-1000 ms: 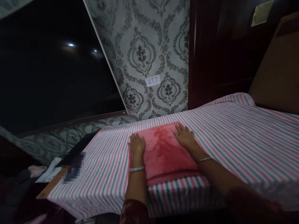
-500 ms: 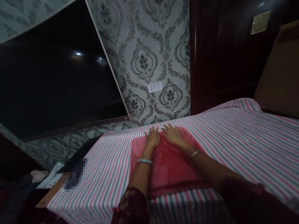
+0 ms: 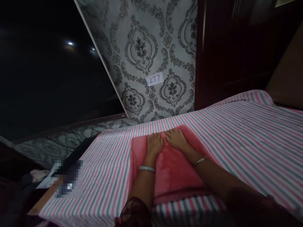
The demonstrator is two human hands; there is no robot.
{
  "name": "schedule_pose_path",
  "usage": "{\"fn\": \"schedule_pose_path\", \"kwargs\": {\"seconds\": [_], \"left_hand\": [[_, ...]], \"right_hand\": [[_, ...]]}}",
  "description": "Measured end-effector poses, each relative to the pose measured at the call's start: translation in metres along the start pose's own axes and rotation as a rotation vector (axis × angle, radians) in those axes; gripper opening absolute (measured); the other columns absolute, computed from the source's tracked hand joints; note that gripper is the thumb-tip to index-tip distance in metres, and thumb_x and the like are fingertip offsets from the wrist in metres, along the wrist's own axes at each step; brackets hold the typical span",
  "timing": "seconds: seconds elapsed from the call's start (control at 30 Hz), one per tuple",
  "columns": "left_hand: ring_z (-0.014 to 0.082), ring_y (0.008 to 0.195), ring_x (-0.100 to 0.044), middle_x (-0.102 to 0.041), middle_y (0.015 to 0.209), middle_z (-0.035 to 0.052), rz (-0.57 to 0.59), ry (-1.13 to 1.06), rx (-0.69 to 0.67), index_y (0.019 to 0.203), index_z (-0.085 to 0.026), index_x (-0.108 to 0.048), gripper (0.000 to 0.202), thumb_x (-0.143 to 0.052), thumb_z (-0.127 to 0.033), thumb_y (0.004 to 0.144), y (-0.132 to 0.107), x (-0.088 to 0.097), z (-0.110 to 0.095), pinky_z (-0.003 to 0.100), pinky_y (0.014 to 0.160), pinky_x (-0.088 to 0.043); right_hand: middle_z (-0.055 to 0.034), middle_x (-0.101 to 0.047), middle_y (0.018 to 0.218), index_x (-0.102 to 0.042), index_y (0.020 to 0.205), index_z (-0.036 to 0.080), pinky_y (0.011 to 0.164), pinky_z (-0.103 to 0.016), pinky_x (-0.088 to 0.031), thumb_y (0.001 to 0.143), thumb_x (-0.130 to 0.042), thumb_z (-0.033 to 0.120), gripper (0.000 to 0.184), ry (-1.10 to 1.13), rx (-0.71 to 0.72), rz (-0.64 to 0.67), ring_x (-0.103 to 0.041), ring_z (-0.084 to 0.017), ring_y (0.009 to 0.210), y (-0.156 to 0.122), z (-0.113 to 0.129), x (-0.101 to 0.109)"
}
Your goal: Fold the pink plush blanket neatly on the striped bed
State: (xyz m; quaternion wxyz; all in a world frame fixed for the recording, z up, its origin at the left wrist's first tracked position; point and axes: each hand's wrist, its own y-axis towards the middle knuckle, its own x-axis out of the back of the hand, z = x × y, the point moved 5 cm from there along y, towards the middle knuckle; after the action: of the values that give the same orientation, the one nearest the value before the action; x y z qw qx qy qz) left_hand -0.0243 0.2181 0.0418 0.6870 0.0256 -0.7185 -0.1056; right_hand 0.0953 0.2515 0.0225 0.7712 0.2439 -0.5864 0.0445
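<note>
A red plush cloth point(image 3: 175, 171), laid out in a rough rectangle, rests on the striped sheet point(image 3: 106, 167). On its far left part lies my left hand point(image 3: 155, 143), palm down with the fingers stretched out towards the far edge. Just to the right, my right hand point(image 3: 176, 138) presses flat on the same cloth, fingers spread. A small gap separates the two hands. Each wrist carries a bracelet. Neither hand grips the cloth. My forearms hide parts of its left and right sides.
Beyond the sheet stands a patterned wall with a paper label point(image 3: 155, 78) reading 277. A large dark screen point(image 3: 54, 69) fills the left. Dark red wooden panelling point(image 3: 227, 53) stands at the right. A blurred-out patch point(image 3: 68, 179) covers something at the left edge.
My view has moved closer and tipped slightly downward. Both hands stay flat on the far part of the red cloth, shifted slightly towards me.
</note>
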Motion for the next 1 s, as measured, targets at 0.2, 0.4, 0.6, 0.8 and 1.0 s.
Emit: {"fn": "schedule_pose_path", "kwargs": {"seconds": [0.2,0.4,0.6,0.8,1.0], "left_hand": [[0.031,0.138,-0.045,-0.057,0.146,0.0153,0.036,0.08,0.109,0.145,-0.017,-0.05,0.056,-0.029,-0.045,0.102,-0.005,0.009,0.026,0.057,0.119,-0.026],[0.0332,0.136,-0.047,-0.055,0.147,0.0141,0.113,0.029,0.418,0.141,-0.02,-0.054,0.057,-0.026,-0.049,0.101,-0.027,0.023,0.094,0.056,0.109,-0.04],[0.0365,0.127,-0.053,-0.058,0.141,0.0155,0.087,0.02,0.448,0.135,-0.018,-0.058,0.057,-0.023,-0.049,0.101,-0.033,0.021,0.097,0.052,0.099,-0.048],[0.0367,0.125,-0.055,-0.059,0.14,0.0146,0.057,0.007,0.448,0.134,-0.02,-0.06,0.055,-0.026,-0.049,0.101,-0.029,0.019,0.099,0.052,0.099,-0.047],[0.0371,0.127,-0.054,-0.055,0.148,0.0117,0.052,-0.056,0.47,0.139,-0.021,-0.057,0.059,-0.025,-0.051,0.1,-0.029,0.02,0.104,0.051,0.102,-0.046]], "right_hand": [[-0.0107,-0.062,0.137,-0.061,0.138,0.022,0.111,-0.051,-0.029,0.102,-0.035,0.03,0.045,0.01,-0.004,0.008,-0.051,-0.029,0.127,-0.002,-0.001,0.002],[-0.0091,-0.06,0.141,-0.059,0.14,0.022,0.115,-0.053,-0.024,0.103,-0.032,0.031,0.046,0.052,-0.013,0.037,-0.049,-0.029,0.13,-0.001,0.001,0.003],[-0.0117,-0.062,0.137,-0.067,0.128,0.019,0.115,-0.055,-0.025,0.102,-0.031,0.036,0.047,0.096,-0.236,0.09,-0.047,-0.028,0.132,0.0,-0.037,0.016],[-0.0091,-0.056,0.146,-0.066,0.132,0.025,0.102,-0.049,-0.043,0.101,-0.03,0.043,0.051,0.222,-0.434,0.123,-0.055,-0.03,0.126,-0.004,-0.081,0.014],[-0.0079,-0.06,0.142,-0.067,0.13,0.023,0.1,-0.037,-0.046,0.101,-0.028,0.037,0.051,0.255,-0.421,0.057,-0.058,-0.025,0.123,-0.004,-0.081,0.015]]}}
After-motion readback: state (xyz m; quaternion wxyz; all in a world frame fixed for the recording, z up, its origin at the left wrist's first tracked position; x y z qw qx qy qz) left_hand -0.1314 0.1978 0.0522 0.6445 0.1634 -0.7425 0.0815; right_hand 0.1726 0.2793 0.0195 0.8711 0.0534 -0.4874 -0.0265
